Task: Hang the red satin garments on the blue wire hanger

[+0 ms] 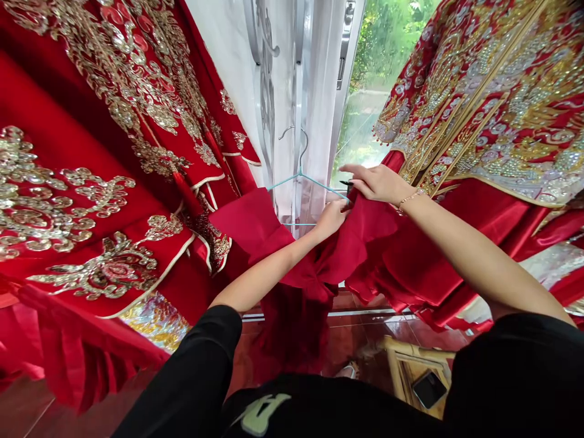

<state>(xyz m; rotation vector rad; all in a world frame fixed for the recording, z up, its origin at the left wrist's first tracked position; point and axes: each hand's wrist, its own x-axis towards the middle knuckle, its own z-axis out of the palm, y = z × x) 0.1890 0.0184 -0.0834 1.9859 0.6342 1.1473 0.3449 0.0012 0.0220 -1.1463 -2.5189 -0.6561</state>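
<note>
A plain dark red garment (249, 222) hangs on a thin light-blue wire hanger (314, 182) in front of me. The hanger's metal hook (305, 145) points up. My left hand (332, 219) is closed on the garment's upper edge, close to the hanger's right arm. Just above and to the right, my right hand (378, 182), with a thin bracelet on the wrist, has its thumb and fingers pinched at a small black clip (349, 186) by the hanger's right end. Its fingertips partly hide the clip and the cloth there.
Red gowns with gold and silver beading (114, 267) hang at left, and a beaded red jacket (493, 103) over red satin at right. Behind are a grey metal stand (298, 73), white curtains and a window (387, 55). A phone (429, 389) lies on a bamboo stool (396, 359) below.
</note>
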